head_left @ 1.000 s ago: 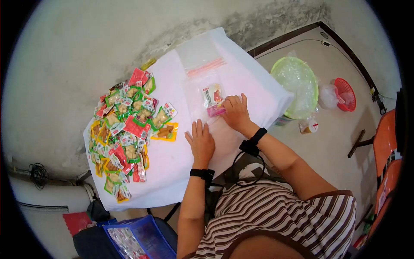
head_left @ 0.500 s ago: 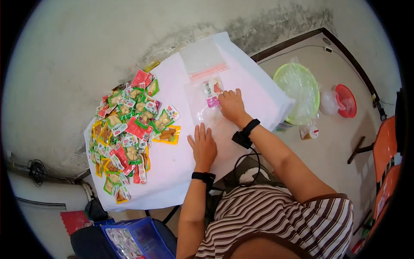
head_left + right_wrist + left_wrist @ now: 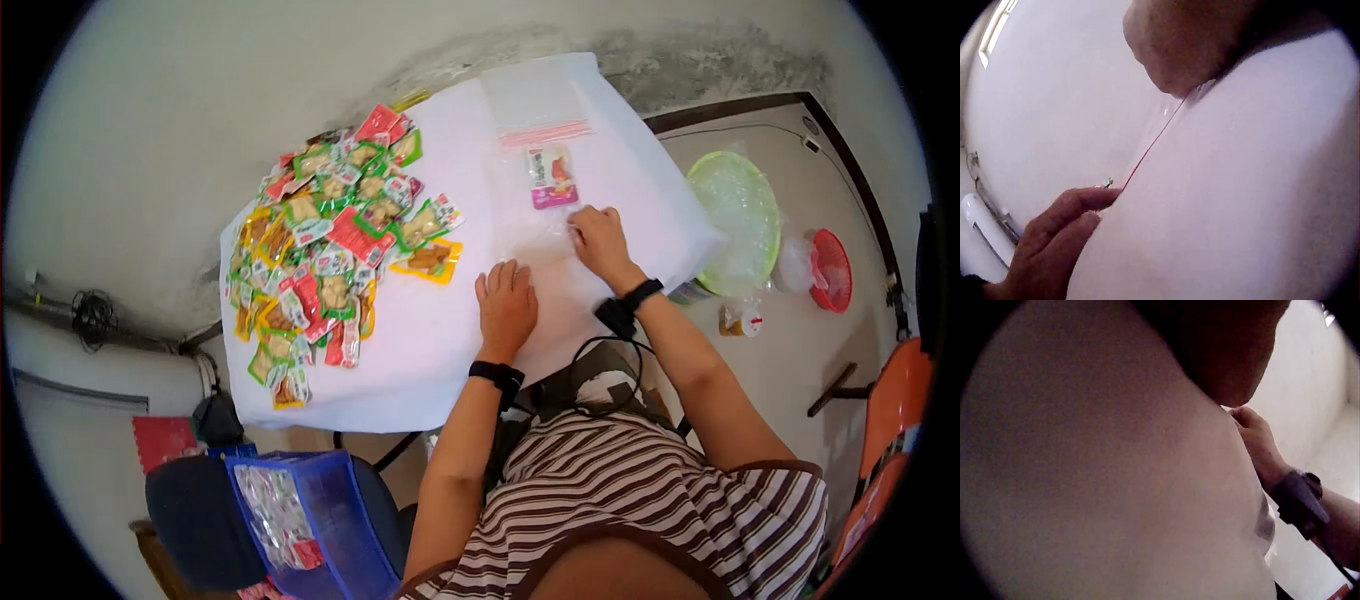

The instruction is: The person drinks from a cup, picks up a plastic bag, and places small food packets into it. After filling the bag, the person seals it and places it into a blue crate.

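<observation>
A clear zip bag (image 3: pixel 515 238) lies flat on the white-covered table, a small snack packet (image 3: pixel 553 178) with a purple lower end lying in it. My right hand (image 3: pixel 600 243) pinches the bag's right edge with curled fingers, just below the packet. In the right wrist view the bag's thin red zip line (image 3: pixel 1150 149) runs from this hand (image 3: pixel 1172 47) to the left one. With its fingers stretched out, my left hand (image 3: pixel 508 310) rests on the table at the other end of that line, fingertips at the bag's edge.
Many snack packets (image 3: pixel 330 240) in green, red and yellow are heaped on the table's left. More clear zip bags (image 3: pixel 540 105) lie at the far edge. On the floor to the right stand a green tub (image 3: pixel 740 215) and a red basket (image 3: pixel 832 270). A blue crate (image 3: pixel 320 520) is at lower left.
My right hand has left the snack packet and drawn back to the bag's near edge. The packet now lies apart from my fingers. The head view has also shifted.
</observation>
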Tool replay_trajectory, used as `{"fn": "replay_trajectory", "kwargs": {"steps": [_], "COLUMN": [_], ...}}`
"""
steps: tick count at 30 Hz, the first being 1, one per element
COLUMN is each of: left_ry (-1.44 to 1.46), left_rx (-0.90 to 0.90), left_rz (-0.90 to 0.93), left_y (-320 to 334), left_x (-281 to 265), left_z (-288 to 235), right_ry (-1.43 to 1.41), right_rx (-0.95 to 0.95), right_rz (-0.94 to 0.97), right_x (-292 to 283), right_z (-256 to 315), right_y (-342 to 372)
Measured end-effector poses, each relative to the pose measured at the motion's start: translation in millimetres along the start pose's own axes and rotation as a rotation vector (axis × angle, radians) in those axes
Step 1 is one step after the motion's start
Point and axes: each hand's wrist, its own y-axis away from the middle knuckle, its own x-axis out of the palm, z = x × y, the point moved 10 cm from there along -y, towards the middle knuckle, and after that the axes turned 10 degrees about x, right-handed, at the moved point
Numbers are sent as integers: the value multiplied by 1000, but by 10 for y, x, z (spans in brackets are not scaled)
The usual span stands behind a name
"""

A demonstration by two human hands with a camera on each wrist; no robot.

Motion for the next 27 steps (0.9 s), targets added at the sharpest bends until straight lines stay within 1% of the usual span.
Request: {"fn": "replay_trajectory", "kwargs": {"steps": [4,6,7,9,10,12,13,15,17,19,20,21,23,24,25,27], "left_ry": [26,155,150,-63,-65,-239,-241,-148,-132,64,20,19,-302,-404,-403,-354], "left_rx": [-8,-52,-47,-136,-133,-159,-151,-166,-140,-321,-266,-263,-5,75,84,-93], "left_rz": [28,-39,-37,-209,-209,-86,-88,161,193,466,369,373,153,118,116,286], "left_y": [208,305,284,261,230,150,120,47,-54,-36,-19,-25,-271,-306,-336,-385], "left_x": [-40,-137,-203,-527,-571,-585,-636,-460,-585,-491,-513,-488,-691,-621,-572,-368], "left_z": [102,339,437,739,817,962,1002,1084,924,1001,1147,1262,1260,1315,1346,1593], "right_ry": [-2,-16,3,19,0,-19,-27,-31,-55,-63,-73,-74,-88,-86,-79,-63], "right_rx": [-80,-100,-128,-154,-172,-192,-177,-155,-165,-162,-166,-162,-141,-138,-151,-158], "right_rz": [33,22,29,34,19,-4,-10,-26,-36,-42,-39,-41,-40,-44,-35,-44], "right_x": [-120,-170,-176,-168,-185,-204,-209,-236,-260,-278,-271,-278,-294,-300,-289,-265], "right_z": [156,192,226,250,264,274,256,227,232,223,230,230,219,207,208,184], "right_y": [307,339,350,372,378,376,379,367,373,367,387,390,374,374,381,386]}}
